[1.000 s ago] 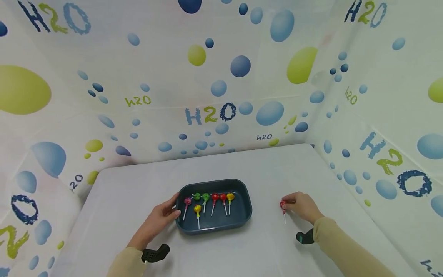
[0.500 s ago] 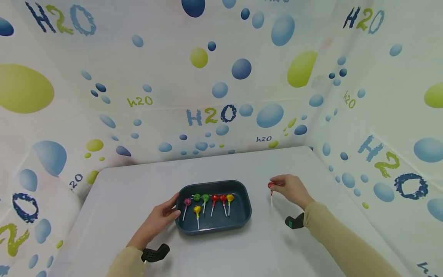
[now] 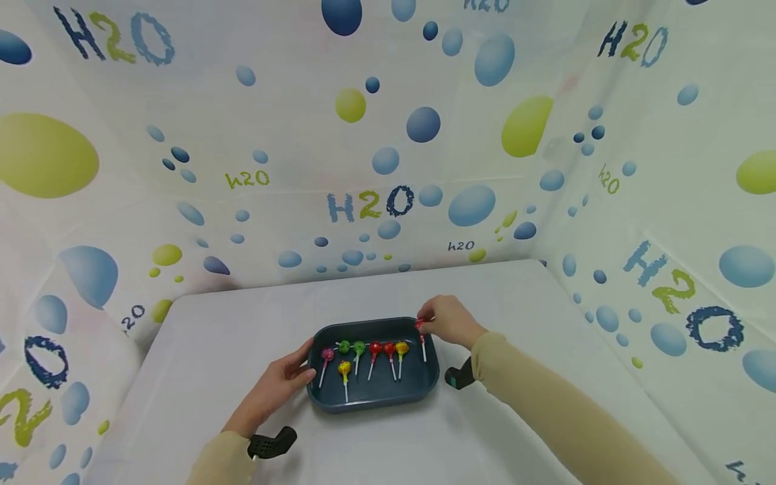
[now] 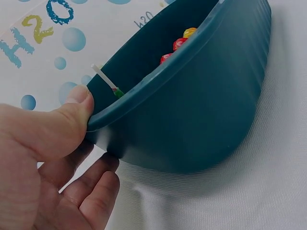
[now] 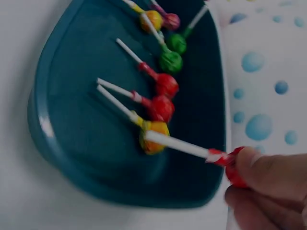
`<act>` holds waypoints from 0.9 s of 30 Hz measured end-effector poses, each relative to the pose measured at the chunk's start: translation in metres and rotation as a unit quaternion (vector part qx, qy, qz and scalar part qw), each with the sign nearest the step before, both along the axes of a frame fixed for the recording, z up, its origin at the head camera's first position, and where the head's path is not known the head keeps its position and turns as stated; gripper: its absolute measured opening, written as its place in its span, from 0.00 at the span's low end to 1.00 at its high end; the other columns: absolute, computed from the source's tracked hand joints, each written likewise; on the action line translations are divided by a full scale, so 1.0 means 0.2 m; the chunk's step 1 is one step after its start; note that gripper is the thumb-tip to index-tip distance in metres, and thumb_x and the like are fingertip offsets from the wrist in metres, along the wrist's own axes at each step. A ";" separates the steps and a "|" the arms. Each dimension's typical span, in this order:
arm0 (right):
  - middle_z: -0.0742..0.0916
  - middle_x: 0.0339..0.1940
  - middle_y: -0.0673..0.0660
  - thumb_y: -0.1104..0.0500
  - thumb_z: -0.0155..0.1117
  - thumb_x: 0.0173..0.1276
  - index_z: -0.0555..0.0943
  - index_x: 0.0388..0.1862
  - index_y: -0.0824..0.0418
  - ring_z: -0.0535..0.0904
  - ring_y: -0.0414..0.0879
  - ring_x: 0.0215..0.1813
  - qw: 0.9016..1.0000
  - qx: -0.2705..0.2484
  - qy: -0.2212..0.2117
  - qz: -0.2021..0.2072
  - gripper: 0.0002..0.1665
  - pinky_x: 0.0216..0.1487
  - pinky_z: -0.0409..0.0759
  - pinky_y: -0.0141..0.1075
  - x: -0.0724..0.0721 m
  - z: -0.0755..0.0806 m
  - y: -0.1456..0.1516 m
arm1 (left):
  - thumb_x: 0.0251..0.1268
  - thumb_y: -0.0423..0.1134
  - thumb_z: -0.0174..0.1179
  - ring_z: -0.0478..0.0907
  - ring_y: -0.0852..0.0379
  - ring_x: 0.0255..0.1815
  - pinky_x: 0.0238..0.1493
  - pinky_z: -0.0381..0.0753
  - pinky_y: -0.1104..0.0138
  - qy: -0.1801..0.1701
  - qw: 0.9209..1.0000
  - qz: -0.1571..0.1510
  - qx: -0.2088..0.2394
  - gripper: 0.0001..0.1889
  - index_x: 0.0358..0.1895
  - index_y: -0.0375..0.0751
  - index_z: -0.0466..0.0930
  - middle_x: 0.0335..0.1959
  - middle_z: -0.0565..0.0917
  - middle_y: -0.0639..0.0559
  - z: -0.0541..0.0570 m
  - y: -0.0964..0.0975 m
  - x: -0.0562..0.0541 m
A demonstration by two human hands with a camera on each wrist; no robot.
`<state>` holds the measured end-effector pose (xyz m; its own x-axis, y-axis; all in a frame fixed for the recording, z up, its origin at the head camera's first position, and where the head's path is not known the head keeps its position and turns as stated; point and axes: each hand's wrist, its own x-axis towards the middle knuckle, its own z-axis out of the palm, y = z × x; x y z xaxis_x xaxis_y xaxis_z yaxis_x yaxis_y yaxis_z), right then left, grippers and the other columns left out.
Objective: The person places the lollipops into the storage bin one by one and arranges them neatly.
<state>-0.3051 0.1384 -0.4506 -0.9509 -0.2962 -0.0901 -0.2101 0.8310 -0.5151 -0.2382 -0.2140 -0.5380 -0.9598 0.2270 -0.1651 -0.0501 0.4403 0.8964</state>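
Note:
My left hand (image 3: 283,377) grips the left end of a dark teal tray (image 4: 192,110), thumb over the rim and fingers against the outer wall. Above the tray's right end, my right hand (image 3: 451,321) pinches a red lollipop (image 5: 235,168) by its wrapped head, its white stick pointing down in the head view. Inside the tray lie several wrapped lollipops: two red ones (image 5: 160,108), a yellow one (image 5: 155,138) beside them, two green ones (image 5: 171,61), a pink one (image 3: 328,353) at the left and another yellow one (image 3: 345,368) nearer the front.
A white cloth (image 3: 254,316) covers the table under the tray. Behind and at both sides hangs a white sheet (image 3: 291,135) printed with blue and green drops and H2O lettering. Each wrist wears a black camera mount (image 3: 273,442).
My right hand has carried the red lollipop left, from the table right of the tray to over the tray's right end. My left hand has stayed on the tray.

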 end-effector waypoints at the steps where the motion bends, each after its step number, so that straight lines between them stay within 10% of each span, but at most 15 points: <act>1: 0.91 0.40 0.55 0.62 0.74 0.66 0.89 0.45 0.63 0.83 0.46 0.41 1.000 0.017 -0.007 0.007 0.10 0.49 0.89 0.40 -0.01 0.00 -0.04 | 0.76 0.35 0.58 0.65 0.33 0.77 0.73 0.71 0.51 0.000 1.000 0.000 0.000 0.36 0.82 0.44 0.53 0.82 0.56 0.36 0.00 0.00 0.00; 11: 0.88 0.27 0.54 0.66 0.82 0.52 0.84 0.26 0.63 0.79 0.44 0.30 0.984 0.166 -0.037 0.049 0.11 0.41 0.88 0.38 -0.06 -0.07 -0.25 | 0.76 0.36 0.59 0.65 0.32 0.77 0.72 0.72 0.50 -0.003 1.000 0.000 0.008 0.36 0.82 0.45 0.53 0.82 0.56 0.36 0.01 -0.01 0.00; 27: 0.88 0.29 0.53 0.68 0.83 0.50 0.87 0.33 0.63 0.75 0.44 0.27 0.964 0.258 -0.020 0.056 0.13 0.37 0.87 0.37 -0.04 -0.22 -0.32 | 0.75 0.36 0.60 0.65 0.33 0.77 0.73 0.71 0.50 -0.008 1.000 0.002 0.018 0.36 0.82 0.45 0.55 0.82 0.56 0.36 0.00 -0.03 -0.01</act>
<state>-0.3123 0.0745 -0.4944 -0.9083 -0.3025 -0.2890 -0.3016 0.9522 -0.0485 -0.2397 -0.2193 -0.5382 -0.9579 0.2301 -0.1720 -0.0658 0.4074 0.9109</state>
